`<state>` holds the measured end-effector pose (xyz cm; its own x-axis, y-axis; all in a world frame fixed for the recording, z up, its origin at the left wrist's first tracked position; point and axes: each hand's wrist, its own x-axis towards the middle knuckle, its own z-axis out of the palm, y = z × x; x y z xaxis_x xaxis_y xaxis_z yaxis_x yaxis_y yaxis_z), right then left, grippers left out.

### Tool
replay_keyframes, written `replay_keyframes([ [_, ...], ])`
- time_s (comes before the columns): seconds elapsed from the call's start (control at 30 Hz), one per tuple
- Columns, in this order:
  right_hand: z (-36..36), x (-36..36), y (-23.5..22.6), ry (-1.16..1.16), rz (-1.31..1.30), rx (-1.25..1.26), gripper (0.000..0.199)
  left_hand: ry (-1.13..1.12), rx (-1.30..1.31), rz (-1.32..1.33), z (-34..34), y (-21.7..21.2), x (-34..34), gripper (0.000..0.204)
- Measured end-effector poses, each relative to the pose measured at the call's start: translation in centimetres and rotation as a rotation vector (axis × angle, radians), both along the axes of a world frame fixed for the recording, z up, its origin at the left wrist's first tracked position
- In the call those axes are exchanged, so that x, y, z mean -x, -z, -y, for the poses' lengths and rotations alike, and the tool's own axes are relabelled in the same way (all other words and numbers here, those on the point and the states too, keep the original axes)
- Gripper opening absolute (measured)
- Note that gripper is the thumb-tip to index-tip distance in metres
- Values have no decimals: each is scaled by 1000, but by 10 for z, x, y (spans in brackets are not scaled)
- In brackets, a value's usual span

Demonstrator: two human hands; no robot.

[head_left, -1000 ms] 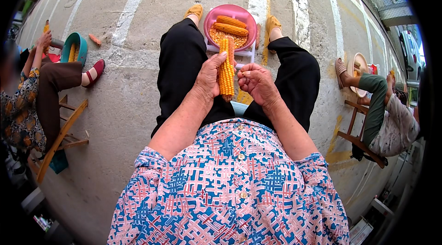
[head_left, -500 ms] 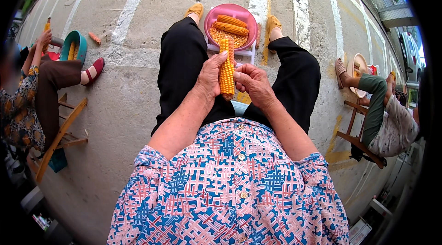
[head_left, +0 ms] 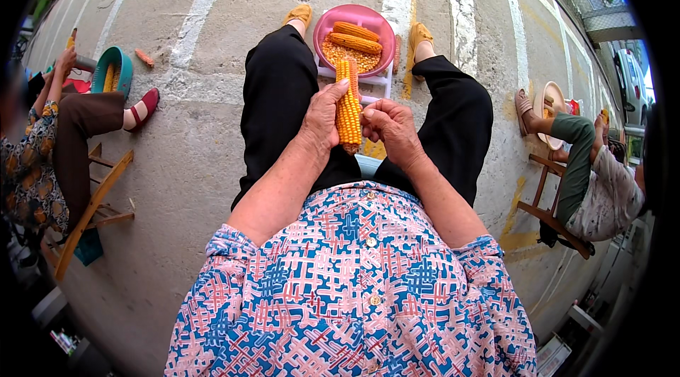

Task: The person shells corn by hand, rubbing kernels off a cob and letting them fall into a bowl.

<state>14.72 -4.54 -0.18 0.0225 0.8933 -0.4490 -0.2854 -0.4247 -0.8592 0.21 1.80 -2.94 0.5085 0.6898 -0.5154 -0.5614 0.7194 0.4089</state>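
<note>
The left hand (head_left: 322, 118) wraps its fingers around a yellow corn cob (head_left: 348, 104), the right hand (head_left: 389, 129) pinches its side, above the pink bowl (head_left: 327, 23)

The ground is a grey concrete pavement (head_left: 177, 164) painted with white and yellow lines running away into the distance. At the far middle a small white stool (head_left: 354, 80) stands on it, carrying a pink bowl (head_left: 327, 23) of corn. At the far left a teal bowl (head_left: 120, 58) sits beside a stray cob (head_left: 144, 58), a wooden chair (head_left: 88, 210) stands at the left, and another chair (head_left: 549, 210) at the right.
</note>
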Motion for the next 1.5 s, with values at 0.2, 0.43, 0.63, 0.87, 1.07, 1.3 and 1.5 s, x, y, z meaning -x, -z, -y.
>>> replay_keyframes([
  [0.2,-2,-24,11,306,-138,172,4,-25,0,-97,-1,10,0,36],
  [0.43,-30,-46,26,464,-111,167,9,-54,14,-97,-2,9,1,35],
  [0.63,-97,-55,32,376,0,195,16,-67,14,-99,-2,10,2,33],
  [0.87,-135,-62,44,202,223,141,22,-51,8,-115,-1,7,1,33],
  [1.07,-82,-48,33,318,-60,103,22,-35,22,-112,-2,6,0,34],
  [1.3,-5,-33,22,152,-90,237,16,-35,9,-70,-3,8,0,37],
  [1.5,3,-17,7,-25,13,81,18,-1,8,-35,-2,3,2,38],
])
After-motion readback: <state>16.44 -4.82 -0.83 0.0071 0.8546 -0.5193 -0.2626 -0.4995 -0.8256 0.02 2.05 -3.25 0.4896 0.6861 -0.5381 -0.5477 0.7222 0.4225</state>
